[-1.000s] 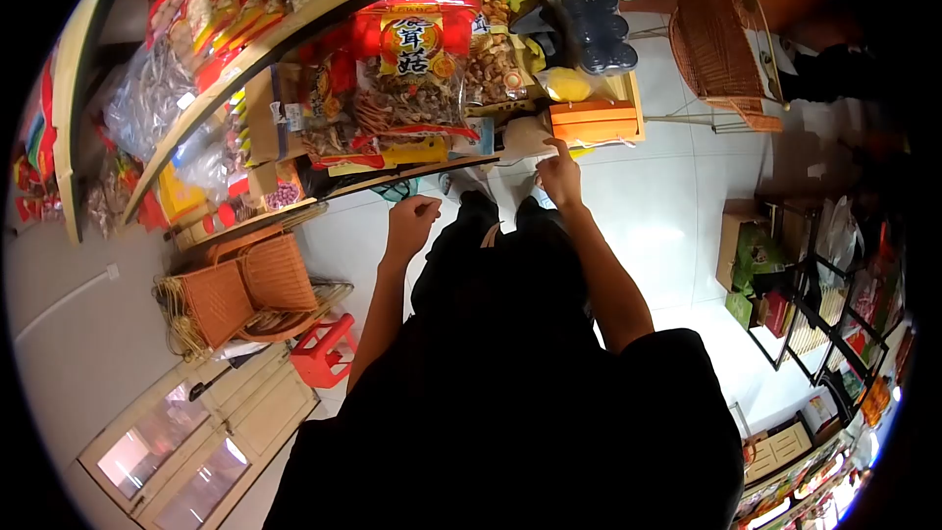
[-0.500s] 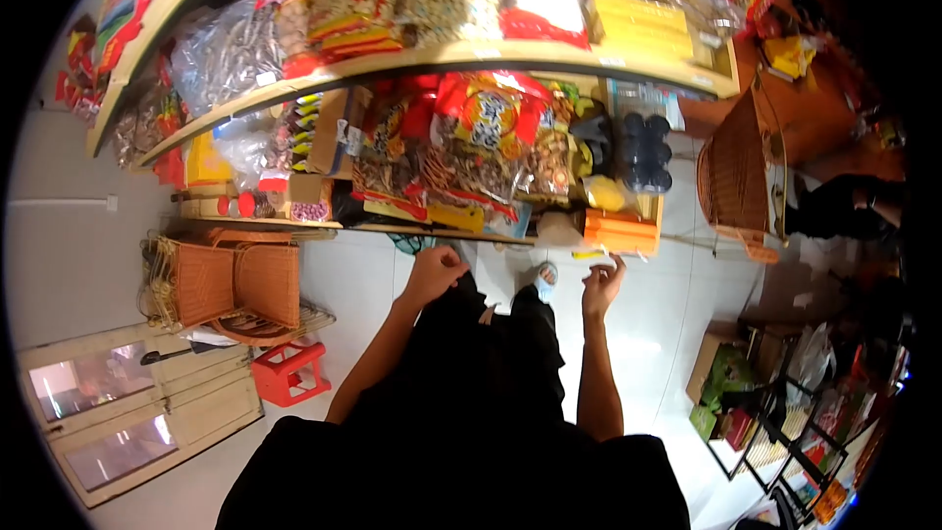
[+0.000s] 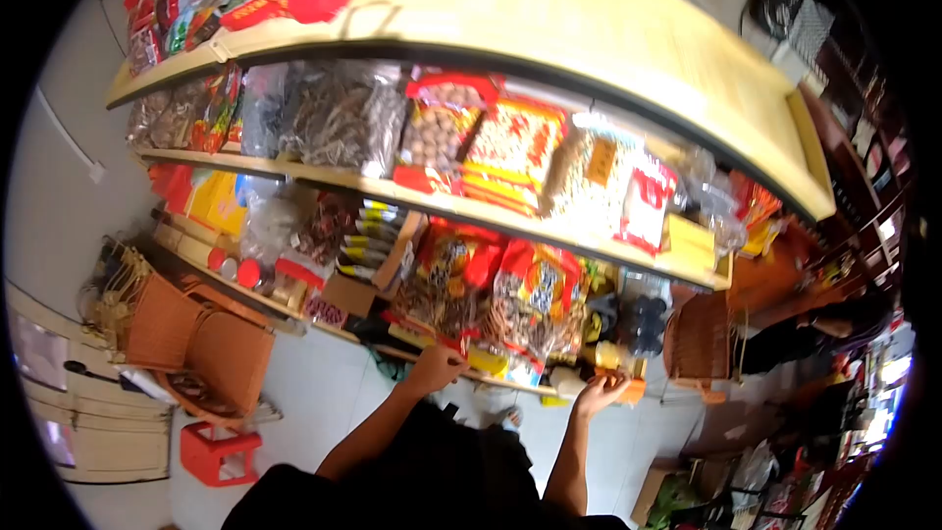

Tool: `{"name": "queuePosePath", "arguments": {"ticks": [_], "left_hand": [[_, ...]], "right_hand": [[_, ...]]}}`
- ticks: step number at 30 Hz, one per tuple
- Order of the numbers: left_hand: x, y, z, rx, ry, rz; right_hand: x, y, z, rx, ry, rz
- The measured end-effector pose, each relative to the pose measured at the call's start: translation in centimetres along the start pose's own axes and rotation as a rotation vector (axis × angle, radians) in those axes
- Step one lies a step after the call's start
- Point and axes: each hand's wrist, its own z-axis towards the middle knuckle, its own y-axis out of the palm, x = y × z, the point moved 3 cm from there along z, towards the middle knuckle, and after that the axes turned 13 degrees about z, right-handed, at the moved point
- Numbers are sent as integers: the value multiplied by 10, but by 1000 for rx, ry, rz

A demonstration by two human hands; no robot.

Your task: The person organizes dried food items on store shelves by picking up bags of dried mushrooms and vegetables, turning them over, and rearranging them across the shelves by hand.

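Note:
My left hand (image 3: 435, 371) is at the front edge of the lower shelf, fingers curled together; what they hold, if anything, is hidden. Close above it lies a red-topped clear bag of brown dried food (image 3: 442, 280). A similar bag (image 3: 535, 294) stands to the right of that one. My right hand (image 3: 600, 393) is palm up with fingers apart and nothing visible in it. Just beyond its fingertips is an orange box (image 3: 631, 391) at the shelf's right end. Whether the fingers touch this box I cannot tell.
A wooden shelf unit (image 3: 589, 10) holds many bagged dried goods on several levels. Wicker baskets (image 3: 231, 353) and a red stool (image 3: 221, 453) stand on the left. Another wicker basket (image 3: 699, 339) and a person in dark clothing (image 3: 810, 339) are at the right.
The view has tilted up and turned, bringing the top shelf into sight. Both hands now appear lower in the picture, against the lower shelf edge. The right hand has turned palm up.

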Motion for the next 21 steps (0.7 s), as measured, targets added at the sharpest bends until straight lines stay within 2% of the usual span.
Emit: {"name": "queuePosePath", "arguments": {"ticks": [1, 2, 3, 5, 7, 9, 11, 13, 15, 17, 19, 21], "left_hand": [[-1, -24, 5, 77, 58, 34], [-6, -44, 8, 28, -72, -95], [-16, -62, 13, 42, -49, -110], [-35, -103, 19, 258, -27, -251], [-42, -156, 29, 280, -33, -241], [-14, -235, 31, 327, 84, -315], [2, -302, 34, 435, 224, -408], [10, -366, 39, 579, 333, -272], [33, -424, 41, 763, 284, -141], [54, -476, 49, 894, 454, -141], [81, -523, 54, 864, 322, -61], [100, -559, 67, 974, 444, -90]], "right_hand": [[-24, 34, -7, -55, 28, 10], [-28, 61, -8, -152, -60, 31], [-31, 84, -10, -249, -142, 46], [-57, 145, -8, -346, -273, 66], [-91, 203, 0, -518, -287, 176], [-157, 274, 0, -629, -583, 241], [-194, 332, 12, -750, -862, 211], [-258, 394, 3, -801, -944, 277], [-304, 458, -1, -829, -1027, 282], [-321, 518, 3, -864, -814, 289], [-332, 575, 9, -972, -592, 257], [-332, 620, 10, -1015, -374, 218]]}}
